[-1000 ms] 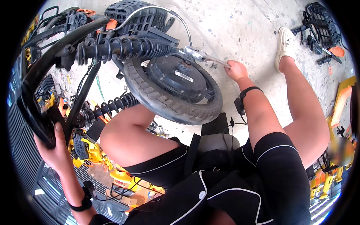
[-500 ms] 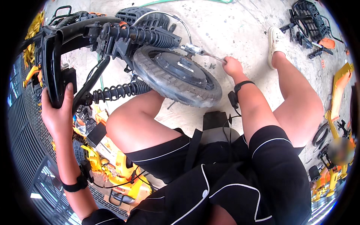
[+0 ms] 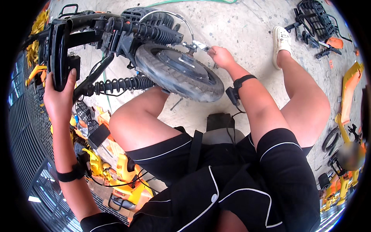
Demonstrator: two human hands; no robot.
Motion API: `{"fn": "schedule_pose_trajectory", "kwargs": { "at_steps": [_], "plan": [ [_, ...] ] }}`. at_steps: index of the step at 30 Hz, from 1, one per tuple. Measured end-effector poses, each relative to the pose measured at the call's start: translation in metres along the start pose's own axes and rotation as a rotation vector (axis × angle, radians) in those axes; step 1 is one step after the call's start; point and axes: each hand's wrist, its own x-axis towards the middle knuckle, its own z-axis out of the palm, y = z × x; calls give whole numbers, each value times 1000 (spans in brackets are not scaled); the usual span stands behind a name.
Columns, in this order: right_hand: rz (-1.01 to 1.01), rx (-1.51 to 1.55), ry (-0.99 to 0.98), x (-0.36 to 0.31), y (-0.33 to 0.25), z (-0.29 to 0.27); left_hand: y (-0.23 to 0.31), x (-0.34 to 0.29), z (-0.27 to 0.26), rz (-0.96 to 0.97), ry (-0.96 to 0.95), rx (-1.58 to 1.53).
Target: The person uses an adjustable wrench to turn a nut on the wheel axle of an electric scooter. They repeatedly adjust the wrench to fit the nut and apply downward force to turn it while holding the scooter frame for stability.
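Well left of the wheel, the left hand grips the end of a black frame, thumb and fingers on opposite sides. Just left of the wheel is a coil-spring shock absorber. Over the wheel's upper edge is a silver wrench; the right hand, just beyond, is closed around its handle.

There is wide room to pass between the right hand and the white shoe. The fat, bumpy tire blocks the middle. Beyond it, the far shock spring and a bent cable get in the way. The left leg crowds the near shock spring.
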Motion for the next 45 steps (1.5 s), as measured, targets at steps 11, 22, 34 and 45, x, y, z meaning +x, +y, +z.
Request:
{"fn": "schedule_pose_trajectory", "kwargs": {
  "at_steps": [11, 22, 34, 45],
  "plan": [
    [260, 549, -123, -27, -10, -95, 0, -3, 3, 138, 79, -31],
    [-26, 1077, -43, -141, -239, -156, 4, -13, -17, 133, 73, -124],
    [-179, 1040, -68, -297, -372, -119, 1, -18, -27, 116, 87, -145],
    [-165, 1054, -46, -316, -371, -103, -1, -18, -25, 101, 0, -158]
  ]
}}
